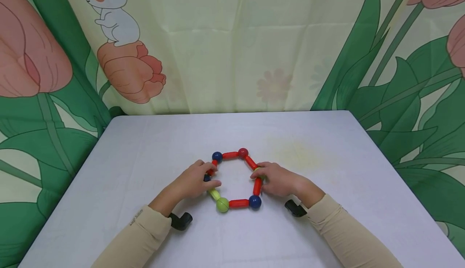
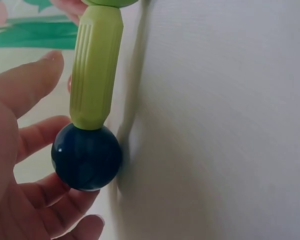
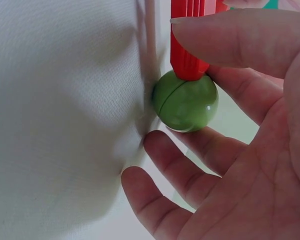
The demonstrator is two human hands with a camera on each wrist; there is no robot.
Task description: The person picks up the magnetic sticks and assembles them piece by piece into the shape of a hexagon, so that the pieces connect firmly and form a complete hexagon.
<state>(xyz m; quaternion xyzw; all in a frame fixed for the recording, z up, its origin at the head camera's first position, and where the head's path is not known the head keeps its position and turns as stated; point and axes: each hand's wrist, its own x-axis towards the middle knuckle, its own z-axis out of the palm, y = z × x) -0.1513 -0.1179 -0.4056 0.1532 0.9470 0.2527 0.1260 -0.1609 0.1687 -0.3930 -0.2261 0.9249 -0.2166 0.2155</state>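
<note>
A closed ring of ball-and-rod building pieces lies on the white table, its red rods [image 1: 238, 204] and yellow-green rod [image 2: 96, 70] joined by colored balls. At the ring's left side is my left hand [image 1: 194, 180], fingers by a dark blue ball [image 2: 87, 157]; its thumb stands apart from the yellow-green rod. My right hand [image 1: 279, 178] pinches a red rod [image 3: 190, 42] between thumb and index finger, beside a green ball [image 3: 186, 101] that is mostly hidden in the head view. A lighter green ball [image 1: 223, 205] and a blue ball [image 1: 255, 202] form the near side.
The white-covered table [image 1: 308, 235] reaches back to a printed curtain [image 1: 218, 50] with tulips and a white animal. A second blue ball [image 1: 217, 157] and a red ball [image 1: 243, 152] make up the ring's far side. Black wrist devices [image 1: 181, 221] hang under both cuffs.
</note>
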